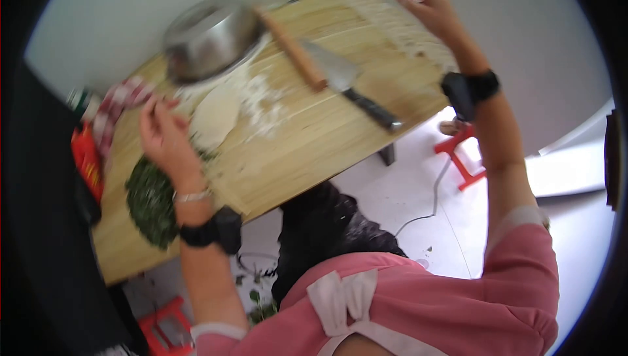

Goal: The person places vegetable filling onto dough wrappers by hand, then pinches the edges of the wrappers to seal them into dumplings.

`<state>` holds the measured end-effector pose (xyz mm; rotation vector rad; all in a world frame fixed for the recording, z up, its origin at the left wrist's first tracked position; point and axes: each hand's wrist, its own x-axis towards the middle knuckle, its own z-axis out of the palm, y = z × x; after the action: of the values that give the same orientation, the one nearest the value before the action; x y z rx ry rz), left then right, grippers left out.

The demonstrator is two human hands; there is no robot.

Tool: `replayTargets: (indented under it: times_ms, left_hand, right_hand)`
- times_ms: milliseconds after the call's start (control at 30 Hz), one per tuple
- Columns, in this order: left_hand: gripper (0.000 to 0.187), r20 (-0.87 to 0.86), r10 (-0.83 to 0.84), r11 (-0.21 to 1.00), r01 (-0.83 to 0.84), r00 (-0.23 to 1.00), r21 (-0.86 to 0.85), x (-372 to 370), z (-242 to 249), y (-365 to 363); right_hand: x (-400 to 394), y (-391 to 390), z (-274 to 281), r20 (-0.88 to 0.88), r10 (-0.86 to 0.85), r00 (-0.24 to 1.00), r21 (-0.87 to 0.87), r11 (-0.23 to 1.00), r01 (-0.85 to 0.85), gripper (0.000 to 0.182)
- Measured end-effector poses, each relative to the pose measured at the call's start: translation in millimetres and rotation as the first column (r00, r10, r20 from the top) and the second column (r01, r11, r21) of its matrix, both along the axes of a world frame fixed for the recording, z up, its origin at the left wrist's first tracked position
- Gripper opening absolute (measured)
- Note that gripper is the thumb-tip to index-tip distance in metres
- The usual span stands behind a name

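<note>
Probably soft, the pale oval dough sheet beside the half-open left hand suits edge-lifting; right hand's closure unclear.

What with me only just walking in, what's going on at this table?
A person at a wooden table has the left hand near flattened dough and chopped greens, the right hand raised by the table's right side. Whether either holds anything is unclear. The rolling pin and knife lie untouched near scattered flour.

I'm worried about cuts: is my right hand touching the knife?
Apart. The head view shows the right hand well away from the knife, with tabletop visible between.
</note>
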<state>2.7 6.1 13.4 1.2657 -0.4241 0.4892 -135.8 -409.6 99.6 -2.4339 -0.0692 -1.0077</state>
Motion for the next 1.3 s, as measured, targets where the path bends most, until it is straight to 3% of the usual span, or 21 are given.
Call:
replayTargets:
  times_ms: [33, 133, 200, 433, 500, 533, 600, 733, 867, 967, 1133, 1267, 1300]
  left_hand:
    - [0.013, -0.016, 0.017, 0.998, -0.018, 1.000, -0.054, 4, 1, 4]
    - [0.009, -0.035, -0.002, 0.987, -0.004, 0.999, -0.162, 14, -2, 10]
    - [0.008, -0.083, 0.006, 0.983, -0.021, 0.996, -0.180, 13, 1, 9]
    - [0.010, -0.112, -0.028, 0.979, 0.005, 0.993, -0.204, 10, 5, 9]
    - [0.010, -0.112, -0.021, 0.979, -0.002, 0.994, -0.203, 11, 5, 10]
    - [0.010, -0.111, -0.024, 0.979, 0.001, 0.994, -0.203, 11, 4, 10]
    - [0.008, -0.110, -0.017, 0.978, -0.006, 0.994, -0.207, 11, 4, 10]
    - [0.008, -0.104, -0.038, 0.980, 0.017, 0.994, -0.200, 9, 6, 9]
    - [0.008, -0.103, -0.077, 0.979, 0.056, 0.992, -0.194, 10, 4, 10]
    - [0.007, -0.126, -0.087, 0.981, 0.063, 0.988, -0.184, 11, 4, 11]
    - [0.006, -0.147, -0.093, 0.978, 0.063, 0.985, -0.198, 12, 4, 10]
    - [0.007, -0.154, -0.101, 0.983, 0.075, 0.983, -0.167, 12, 3, 11]
    - [0.007, -0.154, -0.108, 0.983, 0.083, 0.982, -0.163, 12, 2, 11]
  right_hand:
    - [1, 29, 9, -0.156, 0.006, 0.988, 0.020, 1.000, -0.003, 0.010]
    - [17, 109, 13, -0.209, 0.179, 0.962, 0.048, 0.984, -0.172, 0.011]
    - [37, 155, 8, -0.215, 0.249, 0.944, -0.031, 0.965, -0.261, 0.010]
    - [122, 258, -81, -0.263, 0.477, 0.839, 0.050, 0.875, -0.481, 0.012]
    - [125, 271, -89, -0.447, 0.474, 0.759, -0.048, 0.834, -0.550, 0.015]
    - [124, 276, -91, -0.453, 0.485, 0.748, -0.049, 0.824, -0.564, 0.015]
    - [119, 281, -98, -0.455, 0.441, 0.774, -0.130, 0.827, -0.548, 0.027]
    - [120, 281, -109, -0.352, 0.472, 0.808, -0.182, 0.813, -0.554, 0.019]
    - [120, 282, -114, -0.356, 0.466, 0.810, -0.200, 0.809, -0.553, 0.016]
    - [120, 282, -110, -0.355, 0.420, 0.835, -0.079, 0.877, -0.474, 0.014]
    - [117, 290, -117, -0.306, 0.425, 0.852, -0.193, 0.849, -0.493, 0.014]
    - [122, 285, -116, -0.295, 0.380, 0.877, -0.167, 0.883, -0.438, 0.015]
    - [124, 279, -113, -0.328, 0.374, 0.867, -0.028, 0.914, -0.405, 0.015]
